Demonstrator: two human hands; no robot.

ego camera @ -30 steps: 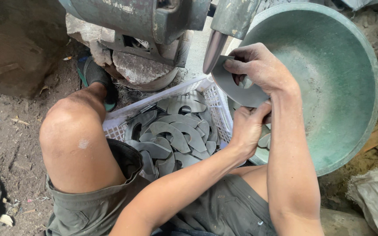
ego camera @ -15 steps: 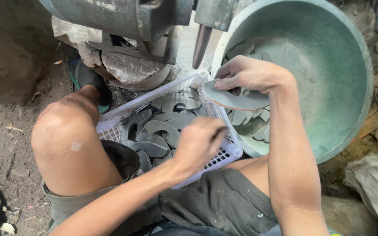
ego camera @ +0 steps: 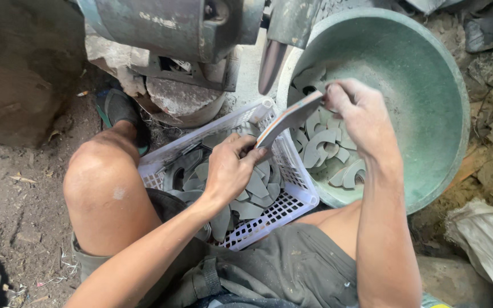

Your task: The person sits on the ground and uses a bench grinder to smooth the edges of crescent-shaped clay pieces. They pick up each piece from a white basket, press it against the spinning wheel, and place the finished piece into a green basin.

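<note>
Now, piece in hand: a flat curved grey piece (ego camera: 290,118) held between both hands, just right of the frame's centre, over the gap between basket and basin.
Long axis: slanting from lower left to upper right, seen nearly edge-on, with a reddish streak along the edge.
Right hand (ego camera: 360,117): fingers closed round the upper right end of the piece, above the basin.
Left hand (ego camera: 230,168): fingers curled and pinched on the lower left end, above the basket.
Nearer hand: neither; each has one end, so the piece bridges them.
Basket (ego camera: 298,191): white plastic with holes, centre of the frame, resting by the person's bare knee (ego camera: 106,182), full of similar grey curved pieces.
Basin (ego camera: 423,102): big green round one, upper right, with a smaller heap of the same pieces at its left side.
Machine (ego camera: 178,25): heavy worn metal at the top of the frame, well above the hands.
</note>
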